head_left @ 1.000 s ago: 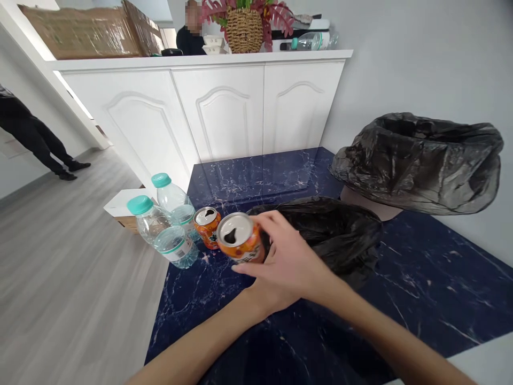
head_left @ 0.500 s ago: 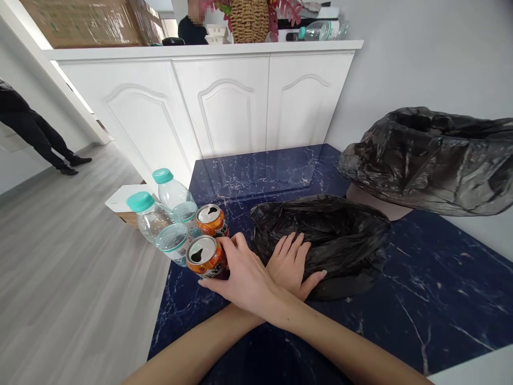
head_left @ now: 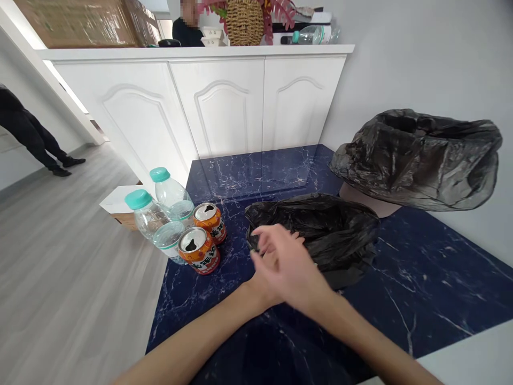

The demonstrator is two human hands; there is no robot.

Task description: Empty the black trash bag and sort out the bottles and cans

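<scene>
Two orange drink cans stand upright with their tabs opened: a nearer can [head_left: 199, 250] and a farther can [head_left: 210, 222]. Beside them on the left are two clear bottles with teal caps, a front bottle [head_left: 162, 227] and a rear bottle [head_left: 174, 195]. My right hand [head_left: 294, 270], slightly blurred, is in the air over my left, its fingers curved apart around nothing. Beneath it, my left hand [head_left: 271, 260] rests on the near left side of a black plastic bag [head_left: 320, 224]; it is largely covered, with some outstretched fingertips showing.
A bin lined with a second black bag [head_left: 417, 160] stands at the right on the dark blue marbled tabletop [head_left: 248, 176]. White cabinets [head_left: 228, 107] rise behind, topped by a woven basket [head_left: 245, 21] and a wrapped carton [head_left: 80, 24]. A person's legs [head_left: 34, 133] show at left.
My right hand has let go of the nearer can and moved right, over my left hand. The can stays on the table, shifted slightly in view. The left hand remains on the bag.
</scene>
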